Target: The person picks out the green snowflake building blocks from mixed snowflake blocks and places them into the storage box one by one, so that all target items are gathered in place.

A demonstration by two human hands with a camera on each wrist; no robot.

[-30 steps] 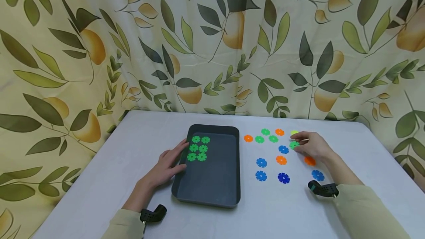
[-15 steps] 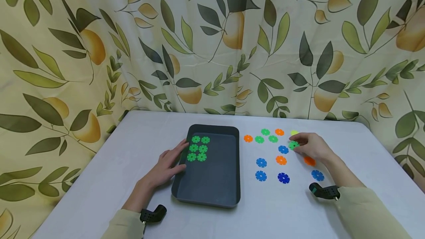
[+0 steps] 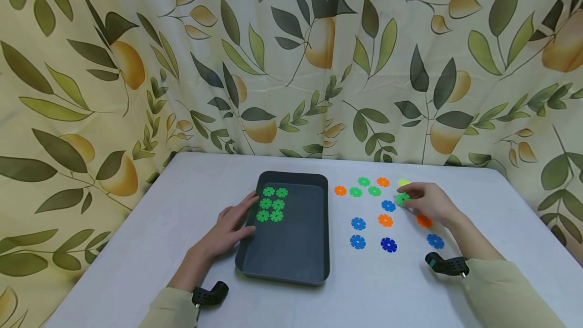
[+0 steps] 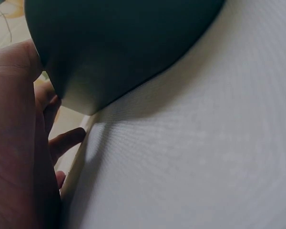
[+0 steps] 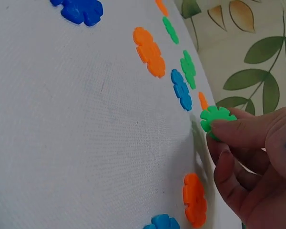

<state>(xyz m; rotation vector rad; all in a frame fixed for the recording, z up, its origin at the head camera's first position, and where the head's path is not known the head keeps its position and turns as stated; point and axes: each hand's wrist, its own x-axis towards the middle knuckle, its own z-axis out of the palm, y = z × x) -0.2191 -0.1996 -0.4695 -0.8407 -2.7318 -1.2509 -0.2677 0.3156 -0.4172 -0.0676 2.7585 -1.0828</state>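
Green disc, half hidden by right hand

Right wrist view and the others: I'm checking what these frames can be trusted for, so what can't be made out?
- Yellow disc: head view, mostly hidden behind the right hand.
- Green disc: right wrist view, lower part covered by the pinching fingers.
- Tray: left wrist view, too close and dark; contents unseen, edges cut off.
- Left hand: left wrist view, blurred, cut by the frame edge.

A green disc is pinched in the fingertips of the right hand. Just beside that grip a blue disc is seen. The left hand is laid flat against the dark tray, where six green discs are held.
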